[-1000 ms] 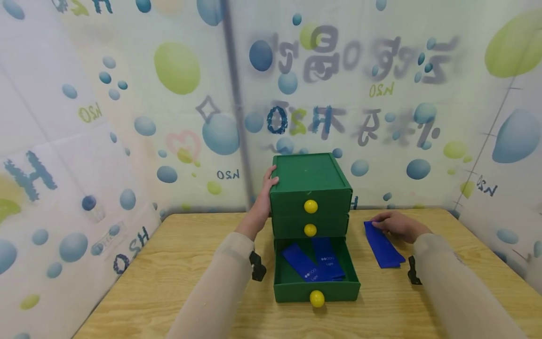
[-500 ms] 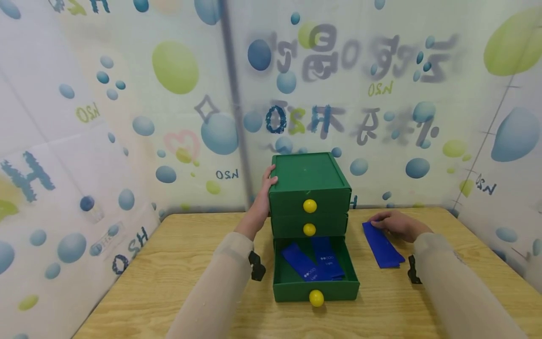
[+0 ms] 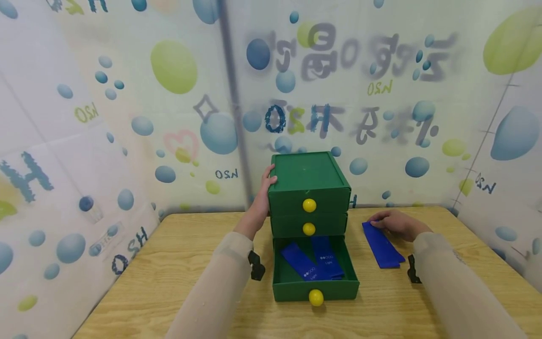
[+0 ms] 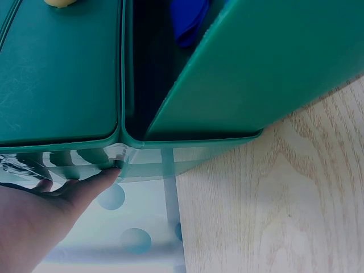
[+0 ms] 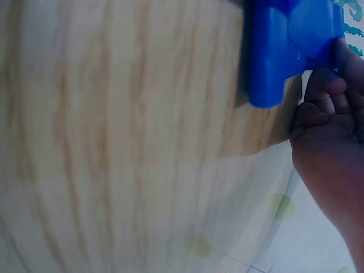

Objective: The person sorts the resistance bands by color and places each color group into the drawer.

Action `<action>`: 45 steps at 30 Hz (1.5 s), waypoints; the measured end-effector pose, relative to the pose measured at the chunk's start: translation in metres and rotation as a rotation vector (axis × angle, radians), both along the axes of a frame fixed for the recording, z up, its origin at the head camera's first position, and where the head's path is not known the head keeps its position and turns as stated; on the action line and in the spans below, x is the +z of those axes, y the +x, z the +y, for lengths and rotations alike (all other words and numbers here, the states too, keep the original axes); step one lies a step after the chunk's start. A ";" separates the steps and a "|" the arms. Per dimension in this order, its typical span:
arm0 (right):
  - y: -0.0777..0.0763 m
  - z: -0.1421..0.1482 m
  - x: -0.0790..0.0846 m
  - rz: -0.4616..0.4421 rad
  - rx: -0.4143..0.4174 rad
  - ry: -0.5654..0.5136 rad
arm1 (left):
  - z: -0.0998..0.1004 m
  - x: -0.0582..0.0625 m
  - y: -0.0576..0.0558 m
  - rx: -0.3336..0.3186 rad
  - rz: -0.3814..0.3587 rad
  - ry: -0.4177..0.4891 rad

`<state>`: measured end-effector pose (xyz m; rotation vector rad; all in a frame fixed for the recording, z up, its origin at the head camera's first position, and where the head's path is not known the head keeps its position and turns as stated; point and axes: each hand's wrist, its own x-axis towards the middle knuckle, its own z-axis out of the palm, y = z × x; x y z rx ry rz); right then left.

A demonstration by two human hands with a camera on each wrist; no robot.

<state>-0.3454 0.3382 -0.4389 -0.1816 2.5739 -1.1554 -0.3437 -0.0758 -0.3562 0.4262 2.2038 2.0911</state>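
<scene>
A green drawer unit (image 3: 309, 172) with yellow round knobs stands on the table, its bottom drawer (image 3: 315, 291) pulled out. Inside that drawer lie blue resistance bands (image 3: 298, 259) printed "Light". My left hand (image 3: 259, 207) rests against the unit's left side, fingers laid along the wall; the left wrist view shows the fingertips (image 4: 105, 177) touching that side. To the right of the unit, my right hand (image 3: 398, 224) pinches the far end of another blue resistance band (image 3: 383, 249). In the right wrist view the thumb presses on this folded band (image 5: 270, 57) and the other fingers are curled.
The wooden table (image 3: 178, 282) runs back to a wall covering (image 3: 190, 117) patterned with blue and green bubbles. The upper two drawers are pushed in. The open bottom drawer juts out towards me.
Both hands and the bands stay in place. Only a slight shift of the head camera shows.
</scene>
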 end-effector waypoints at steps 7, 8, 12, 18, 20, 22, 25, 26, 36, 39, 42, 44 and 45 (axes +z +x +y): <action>0.001 -0.001 0.002 -0.004 -0.007 -0.003 | -0.001 0.000 0.000 0.001 0.010 0.002; 0.001 -0.001 0.002 -0.004 -0.006 -0.002 | -0.001 0.001 0.000 0.000 0.012 0.003; 0.000 0.000 0.002 -0.006 0.005 -0.008 | -0.001 0.001 0.000 0.005 0.014 0.006; 0.000 0.003 0.002 0.000 0.018 -0.003 | 0.000 -0.003 0.000 0.008 0.042 0.020; 0.004 0.004 0.004 0.003 0.024 0.002 | 0.001 -0.005 0.001 0.009 0.045 0.019; 0.008 0.004 0.007 0.006 0.032 -0.001 | 0.002 -0.006 0.001 0.011 0.045 0.011; 0.017 0.005 0.016 0.018 0.052 -0.009 | 0.002 -0.007 0.001 0.011 0.066 -0.016; 0.020 0.005 0.021 0.026 0.061 -0.016 | 0.002 -0.006 0.000 0.011 0.075 -0.023; 0.049 -0.011 0.078 0.142 0.098 -0.048 | 0.000 -0.005 0.002 0.005 0.075 -0.036; 0.065 -0.020 0.099 0.206 0.086 -0.053 | 0.001 -0.005 0.001 0.002 0.077 -0.027; 0.080 -0.030 0.118 0.270 0.078 -0.050 | 0.000 -0.004 0.001 0.008 0.078 -0.023; 0.090 -0.037 0.128 0.303 0.071 -0.042 | 0.000 -0.003 0.002 0.011 0.074 -0.024; 0.095 -0.041 0.133 0.311 0.069 -0.041 | 0.000 -0.003 0.002 0.011 0.072 -0.026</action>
